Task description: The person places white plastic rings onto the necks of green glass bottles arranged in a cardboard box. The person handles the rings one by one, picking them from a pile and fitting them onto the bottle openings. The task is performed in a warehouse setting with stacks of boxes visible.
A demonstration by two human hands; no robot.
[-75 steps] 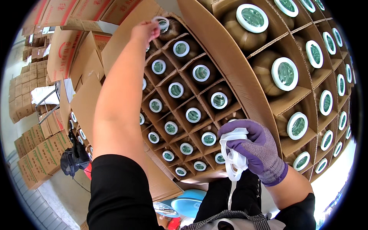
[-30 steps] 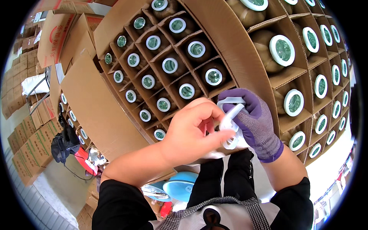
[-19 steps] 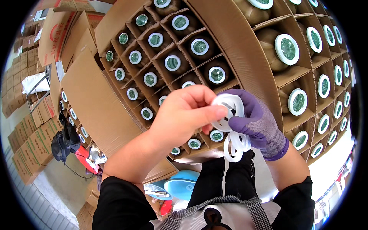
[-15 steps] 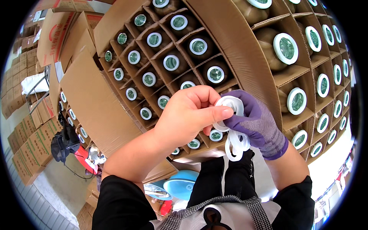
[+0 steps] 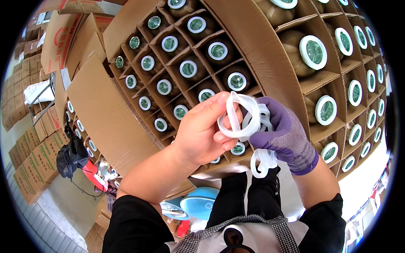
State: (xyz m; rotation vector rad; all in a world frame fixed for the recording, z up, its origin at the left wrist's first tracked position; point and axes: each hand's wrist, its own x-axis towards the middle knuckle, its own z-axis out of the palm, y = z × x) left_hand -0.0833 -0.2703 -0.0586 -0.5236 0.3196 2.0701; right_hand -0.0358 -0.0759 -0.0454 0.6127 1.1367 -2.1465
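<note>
My bare left hand (image 5: 202, 135) pinches one white plastic ring (image 5: 238, 119) between thumb and fingers, pulling it off a bunch of white rings (image 5: 263, 158) gripped in my right hand (image 5: 282, 135), which wears a purple glove. Both hands meet just above an open cardboard box (image 5: 97, 114) divided into cells, each holding a brown jar with a white-rimmed green lid (image 5: 188, 68). A second divided box (image 5: 270, 59) with larger-looking jars (image 5: 313, 52) stands to the right.
Stacks of closed cardboard cartons (image 5: 25, 160) line the left side. A blue round stool (image 5: 199, 202) sits below near my legs, with a black bag (image 5: 69, 154) and red item (image 5: 95, 177) on the floor at left.
My left arm came back from the far jars to my right hand and took hold of a white ring from the bunch, lifting it slightly.
</note>
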